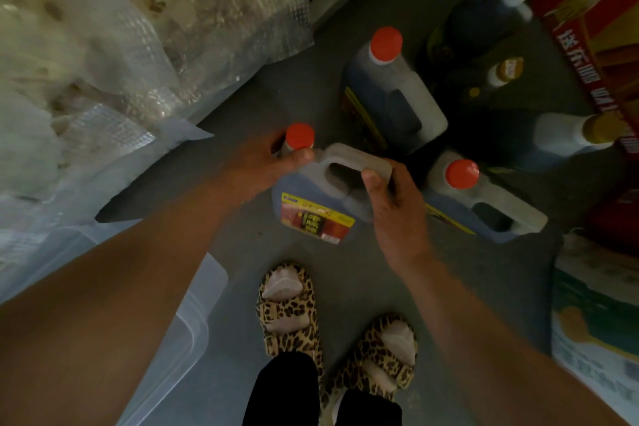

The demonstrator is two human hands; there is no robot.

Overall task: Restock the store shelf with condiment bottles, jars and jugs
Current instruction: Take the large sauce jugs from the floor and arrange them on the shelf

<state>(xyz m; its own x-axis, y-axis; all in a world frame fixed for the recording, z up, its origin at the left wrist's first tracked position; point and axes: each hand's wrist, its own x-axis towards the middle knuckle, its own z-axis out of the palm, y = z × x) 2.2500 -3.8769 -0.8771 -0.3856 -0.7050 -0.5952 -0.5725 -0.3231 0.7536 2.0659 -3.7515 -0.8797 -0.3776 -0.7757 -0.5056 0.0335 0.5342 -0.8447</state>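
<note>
Head view: both arms reach down to the nearest jug [313, 197] on the floor. Left hand [262, 162] fingers wrap its neck below the red cap [300, 136]; right hand [394, 207] fingers curl round its handle [356, 157]. Its yellow-and-red label [316, 218] is unreadable.

3 red-capped jugs [390, 93], 3 yellow-capped bottles [484, 17], 2 leopard-print sandals [287, 308].

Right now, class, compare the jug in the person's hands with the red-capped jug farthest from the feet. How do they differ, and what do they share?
The held jug is gripped by both hands, left hand at its neck and right hand on its handle; the far jug stands untouched on the floor. The held jug's front label faces the camera; the far jug's label shows only edge-on. Both have red caps, grey handles and dark contents.
</note>
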